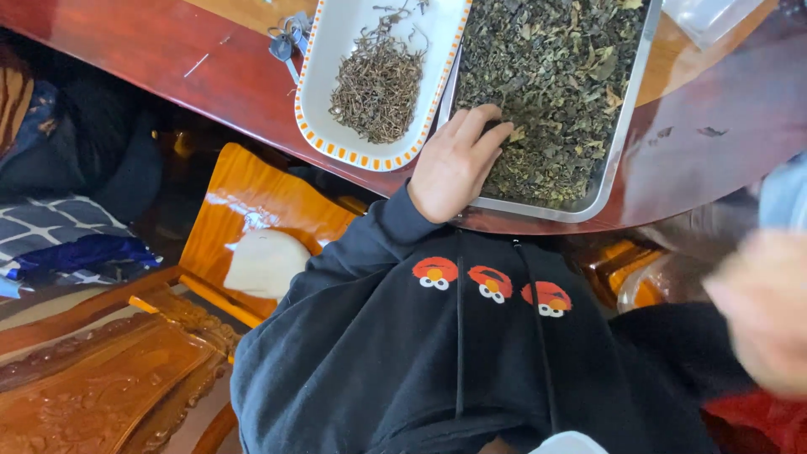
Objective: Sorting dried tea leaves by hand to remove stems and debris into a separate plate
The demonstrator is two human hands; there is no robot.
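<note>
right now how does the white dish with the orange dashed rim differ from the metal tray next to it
The white dish with the orange dashed rim holds a small heap of thin, dark twiggy stems, with much bare white showing; the rectangular metal tray is covered with flat greenish leaf pieces. The dish has rounded corners and a patterned edge; the tray is plain and shiny. The left hand rests in the tray, not the dish. Both sit side by side on the reddish wooden table.

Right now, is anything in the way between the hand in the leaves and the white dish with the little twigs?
Only rims. The left hand rests on the dried leaves in the metal tray. The white dish sits right beside it; the tray's edge and the dish's rim lie between.
</note>
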